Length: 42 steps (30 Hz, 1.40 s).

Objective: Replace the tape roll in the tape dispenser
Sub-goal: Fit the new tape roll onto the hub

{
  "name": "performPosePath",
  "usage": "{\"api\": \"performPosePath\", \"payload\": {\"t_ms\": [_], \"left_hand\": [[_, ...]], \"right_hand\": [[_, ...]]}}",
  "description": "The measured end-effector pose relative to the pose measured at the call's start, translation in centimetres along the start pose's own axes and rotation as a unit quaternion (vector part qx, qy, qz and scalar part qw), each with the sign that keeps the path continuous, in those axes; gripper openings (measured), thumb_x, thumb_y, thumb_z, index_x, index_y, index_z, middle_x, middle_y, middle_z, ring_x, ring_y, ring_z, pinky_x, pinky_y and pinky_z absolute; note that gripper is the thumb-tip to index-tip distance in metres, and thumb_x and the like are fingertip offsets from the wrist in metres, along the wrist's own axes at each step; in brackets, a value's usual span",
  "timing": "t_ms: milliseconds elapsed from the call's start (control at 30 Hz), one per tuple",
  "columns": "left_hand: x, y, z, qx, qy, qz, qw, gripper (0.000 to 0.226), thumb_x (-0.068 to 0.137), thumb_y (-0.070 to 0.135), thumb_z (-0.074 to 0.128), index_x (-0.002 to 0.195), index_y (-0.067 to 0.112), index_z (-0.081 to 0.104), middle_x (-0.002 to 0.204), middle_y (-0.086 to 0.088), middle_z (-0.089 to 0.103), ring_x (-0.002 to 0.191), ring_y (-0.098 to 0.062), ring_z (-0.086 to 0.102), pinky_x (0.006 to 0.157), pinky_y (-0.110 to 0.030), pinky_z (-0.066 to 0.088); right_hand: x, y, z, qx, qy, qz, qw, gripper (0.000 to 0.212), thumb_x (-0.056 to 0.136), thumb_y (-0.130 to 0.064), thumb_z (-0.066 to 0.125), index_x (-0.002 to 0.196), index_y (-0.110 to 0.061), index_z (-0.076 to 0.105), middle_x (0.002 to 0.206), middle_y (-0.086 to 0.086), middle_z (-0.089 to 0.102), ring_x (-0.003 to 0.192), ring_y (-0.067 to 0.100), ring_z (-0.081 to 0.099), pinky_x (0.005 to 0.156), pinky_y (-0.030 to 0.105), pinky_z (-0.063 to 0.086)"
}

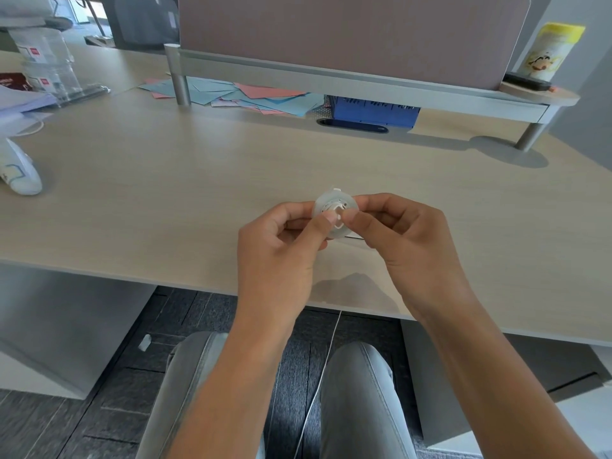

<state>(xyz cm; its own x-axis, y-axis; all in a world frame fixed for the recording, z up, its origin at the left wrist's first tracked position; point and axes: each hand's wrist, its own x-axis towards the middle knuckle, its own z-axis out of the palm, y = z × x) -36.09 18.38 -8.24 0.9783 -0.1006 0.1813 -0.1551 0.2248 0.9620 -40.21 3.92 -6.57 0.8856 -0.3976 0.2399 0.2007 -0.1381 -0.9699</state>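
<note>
A small clear tape roll (334, 202) with a white plastic hub is held a little above the wooden desk (198, 193), near its front edge. My left hand (281, 240) grips the roll from the left, its thumb pressed on the hub. From the right, my right hand (397, 233) pinches the same roll with thumb and forefinger at the hub. A small white tab sticks up at the roll's top. I cannot tell whether the dispenser body is in view; my fingers hide the roll's lower part.
Blue and pink paper sheets (238, 92) lie at the back under a monitor shelf (364, 84). A blue box (374, 109) sits under the shelf. A yellow-capped canister (549, 51) stands far right. A white mouse-like object (20, 167) and clear boxes (49, 61) are at the left.
</note>
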Motion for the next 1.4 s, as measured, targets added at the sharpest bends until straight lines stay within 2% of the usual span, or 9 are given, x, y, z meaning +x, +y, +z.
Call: {"api": "performPosePath", "payload": {"t_ms": [200,367,567,733,800,867,1133,1233,1400], "left_hand": [[0.0,-0.1,0.1,0.000,0.002,-0.005,1.000,0.011,0.081,0.022,0.083,0.090,0.015,0.081,0.080,-0.010,0.080,0.068,-0.016,0.069,0.075,-0.033,0.060],[-0.1,0.0,0.3,0.003,0.006,-0.010,1.000,0.011,0.081,0.021,0.083,0.090,0.015,0.081,0.080,-0.010,0.080,0.068,-0.015,0.069,0.078,-0.039,0.061],[-0.1,0.0,0.2,0.002,0.011,-0.014,1.000,0.009,0.082,0.021,0.083,0.089,0.016,0.082,0.079,-0.008,0.080,0.068,-0.015,0.069,0.077,-0.038,0.061],[0.2,0.1,-0.1,-0.043,-0.018,-0.054,0.997,0.014,0.082,0.015,0.082,0.094,0.009,0.081,0.090,-0.012,0.082,0.086,-0.024,0.077,0.083,-0.039,0.064],[0.4,0.2,-0.3,-0.072,-0.033,-0.081,0.994,0.017,0.081,0.014,0.081,0.096,0.005,0.081,0.095,-0.016,0.081,0.092,-0.031,0.077,0.084,-0.039,0.063],[0.4,0.3,-0.5,-0.097,-0.046,-0.104,0.989,0.018,0.077,0.015,0.082,0.092,0.005,0.082,0.097,-0.017,0.081,0.089,-0.027,0.075,0.081,-0.036,0.062],[1.0,0.8,-0.7,-0.167,-0.091,-0.168,0.967,0.025,0.067,0.017,0.080,0.088,0.004,0.079,0.093,-0.015,0.079,0.083,-0.020,0.073,0.076,-0.030,0.061],[1.0,0.7,-0.7,-0.179,-0.085,-0.179,0.964,0.029,0.068,0.015,0.080,0.093,0.001,0.078,0.095,-0.016,0.079,0.083,-0.020,0.073,0.077,-0.030,0.061],[0.9,0.5,-0.7,-0.185,-0.081,-0.185,0.962,0.027,0.070,0.013,0.079,0.093,0.000,0.077,0.093,-0.015,0.079,0.080,-0.019,0.073,0.076,-0.027,0.062]], "right_hand": [[0.0,0.3,-0.2,-0.002,0.004,-0.001,1.000,0.018,0.088,-0.003,0.079,0.104,0.006,0.078,0.081,0.007,0.077,0.059,-0.004,0.066,0.062,0.007,0.049],[0.0,0.5,-0.3,-0.005,0.006,-0.005,1.000,0.017,0.088,-0.005,0.081,0.102,0.004,0.079,0.083,0.006,0.079,0.062,-0.003,0.067,0.063,0.007,0.050],[0.1,0.7,-0.2,-0.001,0.007,-0.003,1.000,0.018,0.087,-0.007,0.082,0.101,0.002,0.079,0.093,0.014,0.083,0.076,0.009,0.074,0.073,0.015,0.056],[0.3,0.9,-0.7,0.030,-0.017,0.013,0.999,0.018,0.090,-0.004,0.078,0.104,0.007,0.077,0.078,0.000,0.078,0.060,-0.002,0.067,0.065,0.009,0.051],[0.4,1.1,-0.9,0.040,-0.028,0.023,0.999,0.019,0.091,-0.006,0.077,0.106,0.005,0.077,0.077,-0.003,0.078,0.061,-0.001,0.065,0.066,0.012,0.051],[0.5,1.2,-1.0,0.041,-0.039,0.027,0.998,0.017,0.091,-0.007,0.077,0.105,0.003,0.078,0.080,-0.002,0.078,0.065,0.000,0.064,0.071,0.018,0.052],[0.7,1.5,-1.3,0.094,-0.064,0.029,0.993,0.019,0.081,-0.015,0.082,0.098,-0.008,0.080,0.098,0.013,0.080,0.088,0.020,0.069,0.081,0.032,0.053],[0.8,1.7,-1.3,0.108,-0.075,0.035,0.991,0.035,0.073,-0.022,0.092,0.101,-0.004,0.079,0.100,0.015,0.079,0.092,0.024,0.068,0.082,0.034,0.053],[0.9,1.7,-1.3,0.169,-0.086,0.090,0.978,0.045,0.061,-0.024,0.086,0.098,0.000,0.078,0.091,0.008,0.079,0.079,0.013,0.068,0.078,0.027,0.051]]}}
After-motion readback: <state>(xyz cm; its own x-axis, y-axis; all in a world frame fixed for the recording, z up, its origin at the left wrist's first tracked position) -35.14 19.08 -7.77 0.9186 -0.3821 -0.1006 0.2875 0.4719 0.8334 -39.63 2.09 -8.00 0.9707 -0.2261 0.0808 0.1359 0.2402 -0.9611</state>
